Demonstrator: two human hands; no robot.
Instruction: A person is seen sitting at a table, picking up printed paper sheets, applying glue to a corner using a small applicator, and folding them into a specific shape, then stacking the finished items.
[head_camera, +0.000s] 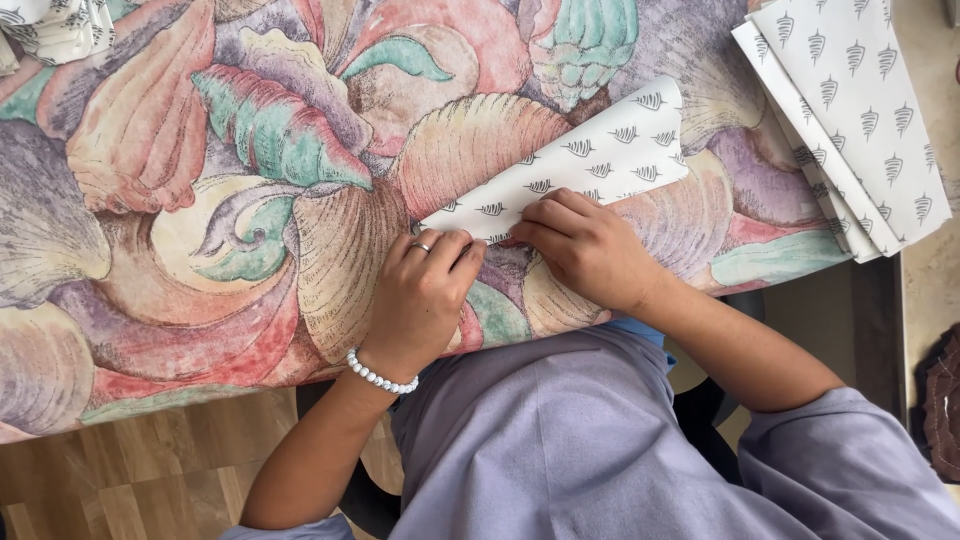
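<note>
A white paper sheet (600, 155) printed with small grey tree shapes lies folded into a long wedge on the flowered tablecloth (200, 200). My left hand (425, 295), with a ring and a white bead bracelet, presses its fingertips on the sheet's narrow near-left end. My right hand (585, 245) lies beside it, fingers curled and pinching the sheet's lower edge. Both hands touch the paper at the table's near edge.
A stack of the same patterned sheets (850, 110) lies at the table's right corner. More patterned paper (55, 25) shows at the top left. Wooden floor (130, 480) lies below the table edge, and a dark brown object (942, 400) sits at far right.
</note>
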